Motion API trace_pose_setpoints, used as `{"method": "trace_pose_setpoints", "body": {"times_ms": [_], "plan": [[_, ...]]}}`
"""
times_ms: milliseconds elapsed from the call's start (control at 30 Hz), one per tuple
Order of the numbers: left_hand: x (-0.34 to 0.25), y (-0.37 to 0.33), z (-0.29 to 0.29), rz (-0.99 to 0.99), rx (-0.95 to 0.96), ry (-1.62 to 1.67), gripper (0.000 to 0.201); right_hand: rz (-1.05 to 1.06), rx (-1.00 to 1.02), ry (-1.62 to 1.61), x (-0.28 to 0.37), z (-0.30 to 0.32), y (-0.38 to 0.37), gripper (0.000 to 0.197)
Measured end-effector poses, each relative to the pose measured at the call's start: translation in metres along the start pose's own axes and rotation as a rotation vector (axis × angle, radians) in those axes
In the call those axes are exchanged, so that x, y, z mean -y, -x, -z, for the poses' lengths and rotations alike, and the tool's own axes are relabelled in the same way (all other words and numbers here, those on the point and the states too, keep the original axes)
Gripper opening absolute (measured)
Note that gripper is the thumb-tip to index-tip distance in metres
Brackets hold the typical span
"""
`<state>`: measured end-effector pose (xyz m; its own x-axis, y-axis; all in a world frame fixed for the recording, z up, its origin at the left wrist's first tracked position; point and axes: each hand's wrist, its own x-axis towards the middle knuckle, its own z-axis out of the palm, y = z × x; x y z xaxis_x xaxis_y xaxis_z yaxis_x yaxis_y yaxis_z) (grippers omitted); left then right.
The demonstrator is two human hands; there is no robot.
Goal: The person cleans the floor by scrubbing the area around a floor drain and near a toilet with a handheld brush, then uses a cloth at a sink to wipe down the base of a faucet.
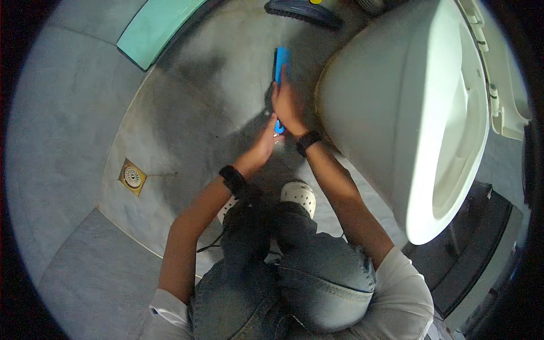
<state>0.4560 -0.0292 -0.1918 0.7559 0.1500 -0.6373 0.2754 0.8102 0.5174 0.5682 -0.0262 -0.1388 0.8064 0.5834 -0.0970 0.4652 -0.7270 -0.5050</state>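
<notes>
The blue tool (282, 59) is gripped by the right hand (289, 107), its middle covered, beside the white toilet (374, 85); whether the left hand (264, 143) is closed cannot be told. A dark brush head (303, 11) is cut off above.

We wear a white short-sleeved shirt (399, 294), faded blue jeans (326, 277) with stitched seams, black wristbands (307, 143) and pale clogs (300, 194) with round holes.
</notes>
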Motion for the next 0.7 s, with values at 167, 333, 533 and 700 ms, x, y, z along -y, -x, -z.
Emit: {"method": "trace_pose_setpoints", "body": {"times_ms": [167, 333, 533, 700], "plan": [[0.045, 0.017, 0.013, 0.131, 0.058, -0.456, 0.048, -0.026, -0.037, 0.042, -0.022, -0.017, 0.052, 0.054], [0.094, 0.059, 0.001, -0.192, 0.2, -0.916, 0.05, -0.265, 0.238, 0.071, -0.034, 0.012, 0.119, 0.054], [0.084, -0.019, 0.016, 0.051, -0.124, -0.582, 0.045, -0.139, 0.117, -0.045, -0.036, -0.004, 0.054, 0.054], [0.009, -0.007, -0.012, 0.06, -0.159, -0.37, 0.046, 0.044, -0.001, -0.066, -0.027, 0.013, 0.027, 0.056]]}}
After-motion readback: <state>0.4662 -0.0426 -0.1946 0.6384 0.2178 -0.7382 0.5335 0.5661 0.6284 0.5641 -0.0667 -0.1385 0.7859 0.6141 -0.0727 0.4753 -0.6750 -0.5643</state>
